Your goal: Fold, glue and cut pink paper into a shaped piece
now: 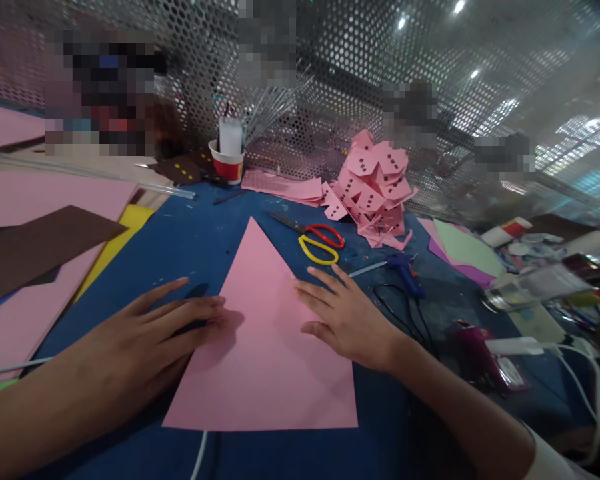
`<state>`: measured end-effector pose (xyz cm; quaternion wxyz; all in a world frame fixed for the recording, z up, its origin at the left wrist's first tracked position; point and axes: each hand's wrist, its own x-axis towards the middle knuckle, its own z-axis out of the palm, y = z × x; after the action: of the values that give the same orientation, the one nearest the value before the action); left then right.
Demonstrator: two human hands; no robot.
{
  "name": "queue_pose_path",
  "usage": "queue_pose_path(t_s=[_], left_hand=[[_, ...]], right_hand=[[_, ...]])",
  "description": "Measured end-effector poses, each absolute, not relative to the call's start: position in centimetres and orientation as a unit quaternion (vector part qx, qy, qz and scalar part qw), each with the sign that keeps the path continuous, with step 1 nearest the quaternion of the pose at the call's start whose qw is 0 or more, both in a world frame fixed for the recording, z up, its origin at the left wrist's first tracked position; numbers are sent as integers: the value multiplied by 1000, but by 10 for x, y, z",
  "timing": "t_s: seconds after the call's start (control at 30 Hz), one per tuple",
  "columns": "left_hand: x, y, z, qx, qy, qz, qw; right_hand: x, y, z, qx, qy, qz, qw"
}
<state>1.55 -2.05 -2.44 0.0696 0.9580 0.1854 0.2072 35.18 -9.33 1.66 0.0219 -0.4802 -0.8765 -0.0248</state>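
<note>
Loosely, our left hand [155, 333] and right hand [353, 321] touch the pink paper [267, 367] unclenched — nine and three o'clock. Its long axis runs to twelve.

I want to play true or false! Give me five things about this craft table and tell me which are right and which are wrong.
1. The large pink pointed paper sheet lies on the blue table. True.
2. The red-and-yellow-handled metal scissors are in the right hand. False: they lie on the table, beyond that hand.
3. The left hand has its fingers at the sheet's left edge. True.
4. The red-and-white paper cup has nothing in it. False: a whitish container stands in it.
5. The pink folded-paper pile with dark squares is right of the cup. True.
</note>
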Motion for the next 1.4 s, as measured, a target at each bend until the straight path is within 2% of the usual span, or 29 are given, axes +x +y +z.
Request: queue_pose_path(t_s=[0.23, 0.6, 0.87, 1.4], left_hand=[[16, -18, -23, 969, 153, 194, 15], [18, -22, -20, 963, 178, 193, 54], [17, -21, -20, 961, 186, 193, 68], [15, -21, -21, 968, 170, 180, 38]], right_hand=[[356, -92, 18, -482, -876, -15, 24], [347, -82, 26, -485, -870, 18, 91], [348, -80, 21, -483, -874, -3, 60], [353, -89, 22, -470, -878, -38, 80]])
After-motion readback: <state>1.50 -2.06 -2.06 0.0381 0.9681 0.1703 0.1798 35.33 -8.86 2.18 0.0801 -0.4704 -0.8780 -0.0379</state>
